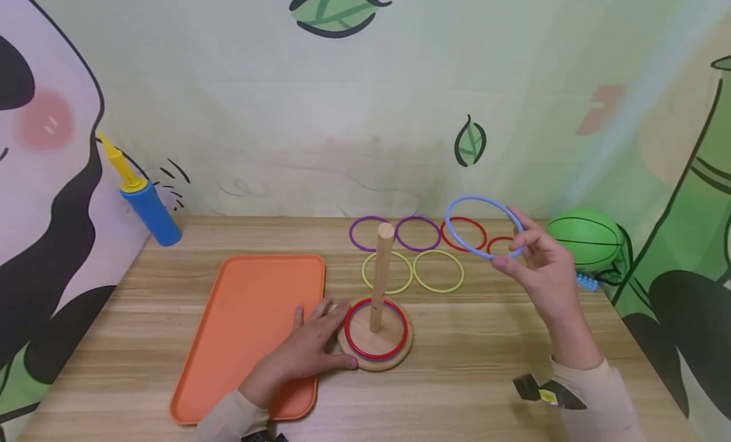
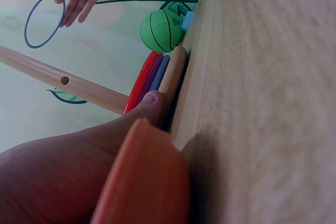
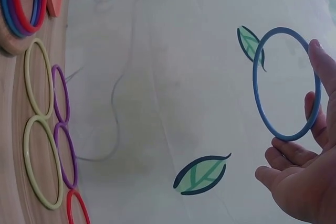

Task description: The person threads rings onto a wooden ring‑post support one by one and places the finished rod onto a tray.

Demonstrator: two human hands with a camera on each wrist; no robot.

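Observation:
My right hand pinches a blue ring between thumb and fingers, holding it tilted in the air above the table's right side. My left hand lies at the left side of a round wooden base, fingers spread over the tray's edge and thumb touching the base's near rim. An upright wooden peg rises from this base. Around the peg's foot lie stacked rings: a red ring on top, a purple ring below it and a blue ring at the bottom.
Behind the base, two yellow rings, two purple rings and red rings lie flat. An orange tray is at left. A blue-yellow pump stands back left; a green ball and blue block sit at right.

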